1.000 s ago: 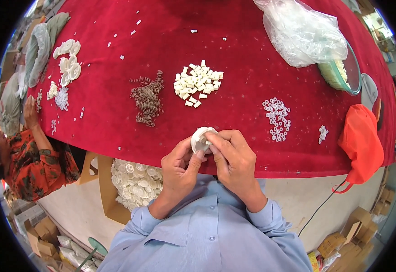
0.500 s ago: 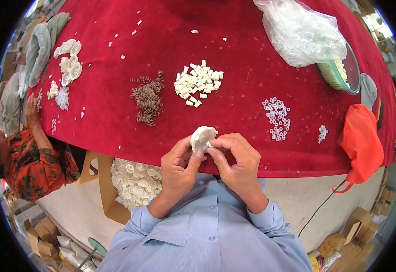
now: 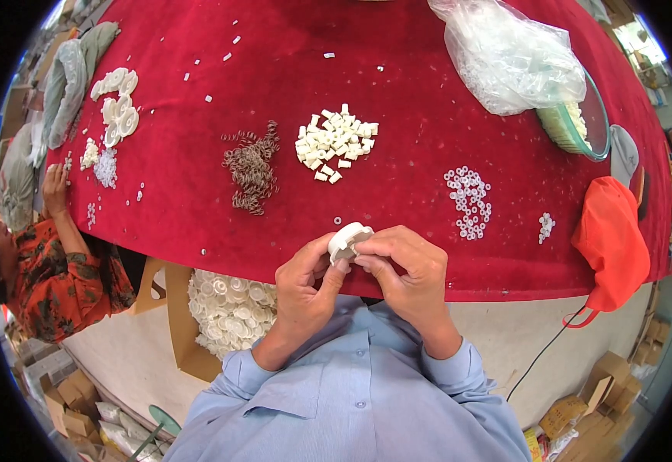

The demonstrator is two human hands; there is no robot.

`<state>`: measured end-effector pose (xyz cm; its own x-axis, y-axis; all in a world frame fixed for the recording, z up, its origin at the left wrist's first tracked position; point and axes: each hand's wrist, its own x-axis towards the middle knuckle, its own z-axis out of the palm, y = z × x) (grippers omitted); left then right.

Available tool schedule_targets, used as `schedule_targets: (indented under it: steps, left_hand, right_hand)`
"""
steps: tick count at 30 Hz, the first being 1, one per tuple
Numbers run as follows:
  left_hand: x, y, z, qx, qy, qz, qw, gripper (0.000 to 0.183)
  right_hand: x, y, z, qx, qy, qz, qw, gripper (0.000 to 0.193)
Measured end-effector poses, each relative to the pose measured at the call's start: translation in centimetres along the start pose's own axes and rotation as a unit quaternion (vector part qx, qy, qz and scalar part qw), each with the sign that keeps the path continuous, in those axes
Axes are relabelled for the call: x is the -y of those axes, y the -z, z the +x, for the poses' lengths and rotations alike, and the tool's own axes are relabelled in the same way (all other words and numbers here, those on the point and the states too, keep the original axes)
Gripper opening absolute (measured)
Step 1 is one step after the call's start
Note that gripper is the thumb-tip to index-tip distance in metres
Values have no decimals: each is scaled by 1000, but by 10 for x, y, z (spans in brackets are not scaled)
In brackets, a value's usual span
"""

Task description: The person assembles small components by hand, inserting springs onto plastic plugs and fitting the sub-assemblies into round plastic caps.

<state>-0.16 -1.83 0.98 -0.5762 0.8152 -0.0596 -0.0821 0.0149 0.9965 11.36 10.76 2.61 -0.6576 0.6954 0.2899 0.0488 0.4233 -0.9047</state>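
My left hand (image 3: 306, 283) is closed around a round white plastic cap (image 3: 345, 239), with the thumb and fingers gripping its rim. The cap is tilted, its hollow side toward my right hand (image 3: 411, 269). The right thumb and forefinger pinch together at that hollow; a small white plastic piece between them is mostly hidden. Just beyond the cap lies one small white ring (image 3: 337, 220). Farther out are a pile of cream plastic plugs (image 3: 339, 142) and a tangle of brown coil springs (image 3: 251, 171). Many small white rings (image 3: 468, 202) lie to the right.
A red cloth (image 3: 397, 177) covers the table. Far right are a clear plastic bag (image 3: 509, 58), a glass bowl (image 3: 599, 127) and an orange-red bag (image 3: 611, 231). A cardboard box (image 3: 186, 331) of white caps stands below the table edge. At left, another person's hand (image 3: 55, 187) rests by small parts.
The cap has tipped so its hollow faces lower, and my right fingers have moved in against it. The small white piece is now more hidden. The single ring beyond the cap has come into sight.
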Motion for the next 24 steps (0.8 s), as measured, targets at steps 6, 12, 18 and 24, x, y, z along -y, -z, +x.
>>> schedule_targets:
  steps: [6,12,18,24]
  left_hand:
    - [4,4,-2,13,-26,37,999,30]
    - [1,6,-2,33,-18,48,998,31]
    - [1,8,-2,41,-24,75,996,32]
    - [-4,0,-1,27,-34,45,998,34]
  right_hand:
    - [6,1,8,-46,-38,7,998,36]
    - [-1,7,6,38,-102,67,992,32]
    - [-7,6,8,56,-109,69,990,29]
    - [-14,-1,5,25,-80,42,996,27]
